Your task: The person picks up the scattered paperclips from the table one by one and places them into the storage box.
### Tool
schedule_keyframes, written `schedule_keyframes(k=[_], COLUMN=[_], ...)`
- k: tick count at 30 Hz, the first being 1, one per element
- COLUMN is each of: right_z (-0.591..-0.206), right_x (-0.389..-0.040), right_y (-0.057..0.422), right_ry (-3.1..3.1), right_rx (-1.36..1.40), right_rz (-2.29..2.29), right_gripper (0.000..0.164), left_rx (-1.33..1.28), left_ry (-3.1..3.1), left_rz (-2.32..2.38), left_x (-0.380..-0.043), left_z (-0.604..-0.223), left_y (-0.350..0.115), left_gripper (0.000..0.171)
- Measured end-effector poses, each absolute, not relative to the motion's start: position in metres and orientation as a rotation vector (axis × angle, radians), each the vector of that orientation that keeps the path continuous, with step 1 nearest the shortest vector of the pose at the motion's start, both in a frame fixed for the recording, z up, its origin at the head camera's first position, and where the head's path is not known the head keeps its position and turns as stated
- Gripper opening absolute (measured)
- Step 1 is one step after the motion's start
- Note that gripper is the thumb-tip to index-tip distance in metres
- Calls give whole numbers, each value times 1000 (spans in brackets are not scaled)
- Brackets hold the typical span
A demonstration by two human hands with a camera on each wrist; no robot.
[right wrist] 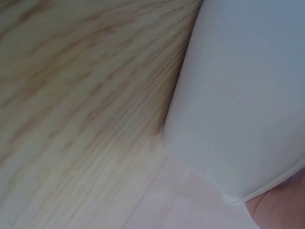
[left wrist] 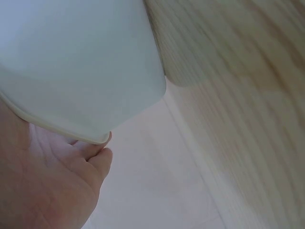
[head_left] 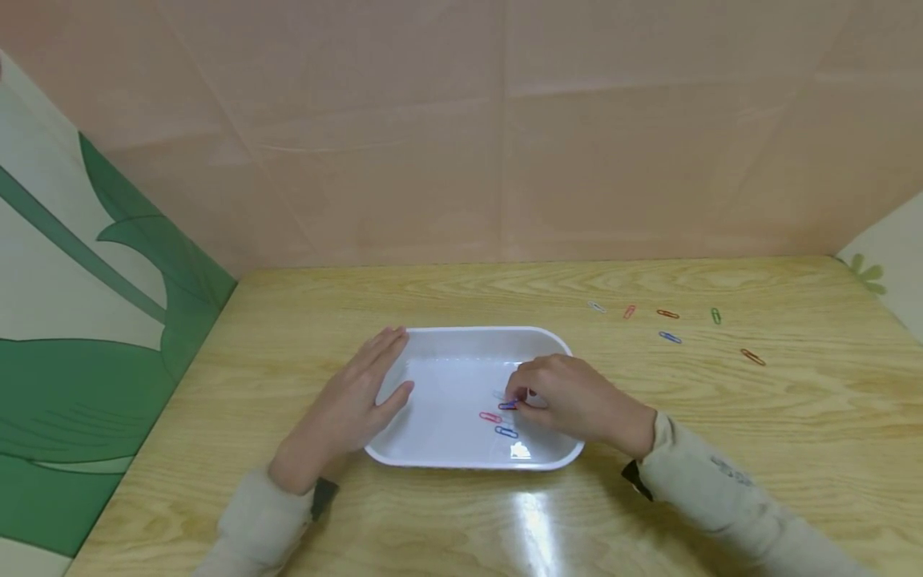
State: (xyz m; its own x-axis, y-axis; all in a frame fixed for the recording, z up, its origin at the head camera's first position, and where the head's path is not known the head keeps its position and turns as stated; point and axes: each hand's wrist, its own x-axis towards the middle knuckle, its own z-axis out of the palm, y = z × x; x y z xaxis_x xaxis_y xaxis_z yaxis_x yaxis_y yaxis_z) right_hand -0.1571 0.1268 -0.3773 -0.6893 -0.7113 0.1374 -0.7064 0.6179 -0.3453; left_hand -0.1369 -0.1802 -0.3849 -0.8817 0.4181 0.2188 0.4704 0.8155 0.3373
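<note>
Tray (head_left: 440,457), white w/ rounded corners, sits on wood-grain table (head_left: 433,529). L hand (head_left: 353,397) rests on its L end, fingers fairly straight along the rim, thumb apart & over the inside; nothing clasped in it. R hand (head_left: 566,397) reaches in over the R side, fingers curled, thumb & fingertips pinching 1 end of dark-blue clip (head_left: 505,406), just above or on the tray floor, can't tell which. Near it in the tray: pink clip (head_left: 490,417), blue clip (head_left: 506,432), plus a faint pale 1 (head_left: 498,395) partly by the fingertips. 6 more clips lie apart on the table, far R of tray: white (head_left: 596,307), light-red (head_left: 630,312), red (head_left: 667,313), green (head_left: 715,316), 2nd blue (head_left: 670,337) & brownish-red (head_left: 753,357). Both wrist cams show mostly tray's outer wall; R fingertips hidden there.
</note>
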Motion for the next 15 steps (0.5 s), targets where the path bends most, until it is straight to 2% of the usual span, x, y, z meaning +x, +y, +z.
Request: schedule_keyframes(k=[15], right_z=[-379], right_x=[-158], right_y=[125], right_ry=[2840], right_rx=[-1224], right_rz=[-521], right_gripper=[10], left_rx=[-724], left_ry=[-2853], left_rz=[-623], left_x=[-136], left_z=[-383], left_y=[-181], left_gripper=[65])
